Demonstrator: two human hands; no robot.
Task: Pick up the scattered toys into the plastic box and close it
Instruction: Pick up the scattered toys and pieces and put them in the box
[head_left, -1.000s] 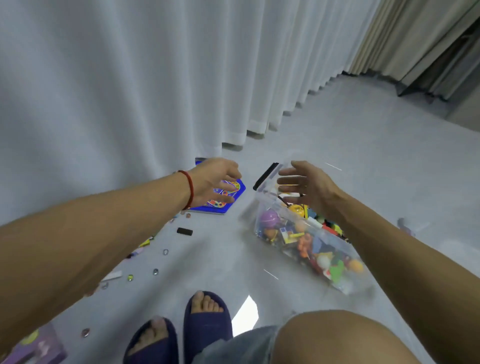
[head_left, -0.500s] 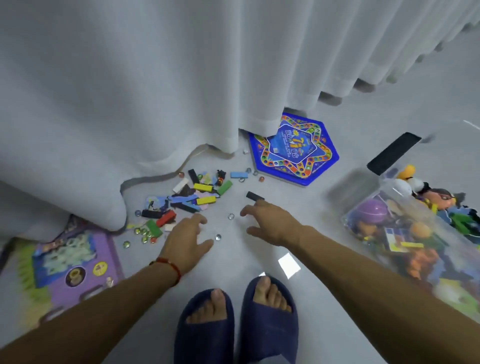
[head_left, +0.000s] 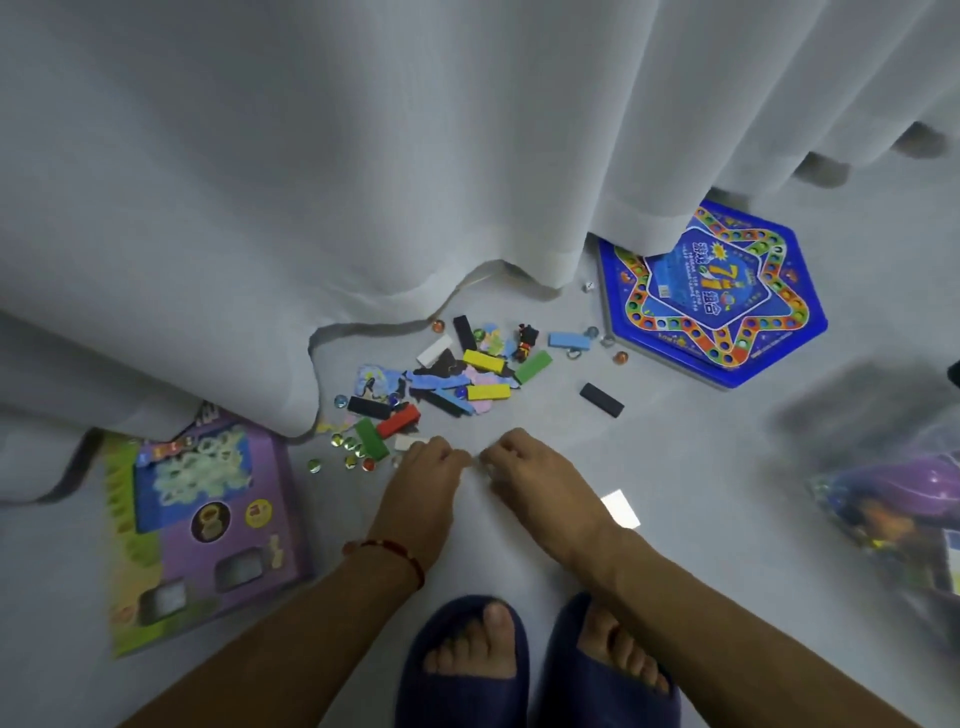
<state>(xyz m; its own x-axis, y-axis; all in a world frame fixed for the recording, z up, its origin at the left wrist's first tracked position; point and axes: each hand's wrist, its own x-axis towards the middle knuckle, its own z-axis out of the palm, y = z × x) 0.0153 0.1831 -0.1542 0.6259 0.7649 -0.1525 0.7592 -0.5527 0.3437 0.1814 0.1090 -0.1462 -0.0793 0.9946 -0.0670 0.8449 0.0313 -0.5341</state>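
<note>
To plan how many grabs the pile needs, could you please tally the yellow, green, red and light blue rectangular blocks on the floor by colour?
Yellow blocks: 2
Green blocks: 2
Red block: 1
Light blue block: 1
Total: 6

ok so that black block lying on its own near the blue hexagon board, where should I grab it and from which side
Pinch the black block across its two long sides, coming straight down from above. It lies flat on the floor, alone, with bare floor all round, so both long sides look free. Its short ends are too far apart for an easy pinch. The right hand looks nearer to it.
</note>
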